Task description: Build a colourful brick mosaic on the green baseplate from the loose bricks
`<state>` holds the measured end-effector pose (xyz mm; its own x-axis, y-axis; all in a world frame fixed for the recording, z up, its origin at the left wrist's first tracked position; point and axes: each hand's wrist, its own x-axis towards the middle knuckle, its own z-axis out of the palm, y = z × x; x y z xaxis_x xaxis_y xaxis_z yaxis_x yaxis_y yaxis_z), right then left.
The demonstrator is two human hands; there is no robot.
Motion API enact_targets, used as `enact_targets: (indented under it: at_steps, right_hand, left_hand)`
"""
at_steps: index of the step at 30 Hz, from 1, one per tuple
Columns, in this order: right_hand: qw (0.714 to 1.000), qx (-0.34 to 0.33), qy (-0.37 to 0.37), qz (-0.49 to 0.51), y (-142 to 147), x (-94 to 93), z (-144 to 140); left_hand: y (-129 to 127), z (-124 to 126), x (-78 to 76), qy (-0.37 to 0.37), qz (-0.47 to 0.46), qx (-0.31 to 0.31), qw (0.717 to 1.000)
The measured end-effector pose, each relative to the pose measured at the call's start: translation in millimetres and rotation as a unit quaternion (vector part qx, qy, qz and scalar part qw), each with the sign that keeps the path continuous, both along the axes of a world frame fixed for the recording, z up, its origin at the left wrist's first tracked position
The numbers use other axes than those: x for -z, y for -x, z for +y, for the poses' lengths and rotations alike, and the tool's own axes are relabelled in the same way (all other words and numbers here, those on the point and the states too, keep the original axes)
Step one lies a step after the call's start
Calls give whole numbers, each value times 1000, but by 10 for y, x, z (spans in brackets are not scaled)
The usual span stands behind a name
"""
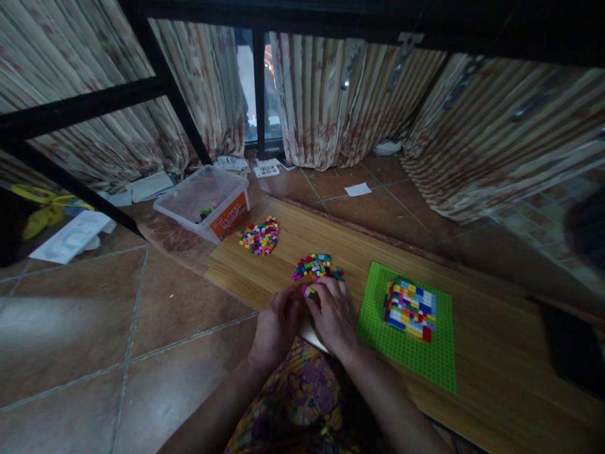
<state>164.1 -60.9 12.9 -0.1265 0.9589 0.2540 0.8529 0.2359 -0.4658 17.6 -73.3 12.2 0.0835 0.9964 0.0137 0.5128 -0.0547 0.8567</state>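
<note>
Close together at the front edge of the wooden board, both my hands are at work. My right hand [334, 312] is closed, pinching a few small toy bricks [309, 291], pink, white and green among them. My left hand [278, 325] is beside it with curled fingers; whatever is in them is hidden. Just beyond the hands lies a loose pile of colourful toy bricks [312, 266]. On the right, a green baseplate [373, 315] carries a block built of many-coloured bricks [410, 309].
A second brick pile [259, 236] lies at the far left of the wooden board [350, 233]. Beside it stands a clear plastic box [189, 202] with an orange label. A black flat object [574, 347] is at the right end. Papers [358, 189] lie on the tiled floor by the curtains.
</note>
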Motion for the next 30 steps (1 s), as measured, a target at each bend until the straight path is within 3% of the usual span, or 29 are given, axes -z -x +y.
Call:
enact_targets:
  at_steps: [5, 7, 9, 12, 14, 18, 22, 27, 30]
  right_hand:
    - [992, -77, -19, 102, -48, -165, -105]
    - [980, -62, 5, 188, -81, -192, -167]
    - [952, -12, 52, 303, -109, -198, -234]
    - [879, 40, 127, 457, -121, -208, -324]
    - [848, 43, 147, 508, -113, -228, -366]
    - [846, 53, 141, 511, -118, -283, -398]
    - [840, 71, 187, 504, -160, -286, -401]
    - [789, 95, 250, 553, -165, -234, -401]
    - [739, 92, 271, 610, -163, -196, -398]
  left_hand:
    - [-4, 69, -90, 124, -234, 32, 964]
    - [-36, 61, -117, 143, -288, 29, 947]
    - [-82, 30, -161, 151, -321, 27, 935]
    - [-153, -35, -255, 148, -344, 36, 927]
    - [-189, -73, -312, 141, -350, 40, 925]
    - [-228, -115, -363, 142, -348, 52, 925]
    - [-239, -115, -349, 153, -317, 60, 934]
    - [-237, -86, -305, 201, -316, 54, 926]
    - [-235, -71, -300, 241, -345, 52, 906]
